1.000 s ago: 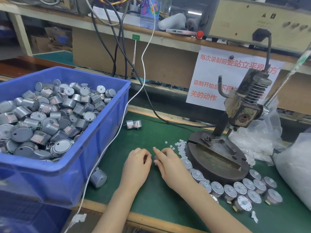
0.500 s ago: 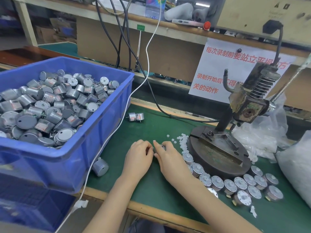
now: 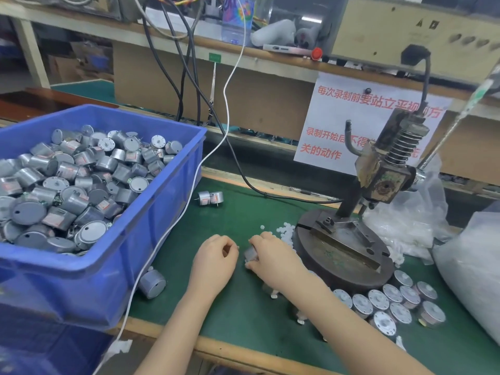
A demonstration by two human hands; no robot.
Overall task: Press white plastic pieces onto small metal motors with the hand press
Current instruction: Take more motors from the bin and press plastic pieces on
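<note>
Two hands are meeting just left of the hand press [image 3: 343, 250] base.
The right hand [image 3: 273, 255] — nearer it — is pinching a motor [image 3: 250, 253]; the left hand [image 3: 215, 257] is curling loosely, its contents hidden.

One blue bin [image 3: 151, 255] holds a heap of small metal motors [image 3: 81, 190], too many and too overlapped to count. Two motors [image 3: 210, 198] lie side by side on the green surface [image 3: 243, 315] behind the bin, and one more motor [image 3: 152, 283] lies against the bin's front corner. One motor [image 3: 250, 253] sits in the right hand [image 3: 273, 255]. Two hands are in view, the other being the left hand [image 3: 213, 258]. About ten finished motors [image 3: 389, 301] stand in a cluster in front of the press base; some are partly hidden by the arm. One hand press [image 3: 378, 185] stands on the surface. The small white plastic pieces [image 3: 286, 231] form a loose pile, too small to count. Two plastic bags [image 3: 470, 266] lie at the right. One paper sign [image 3: 338, 125] hangs behind the press.
</note>
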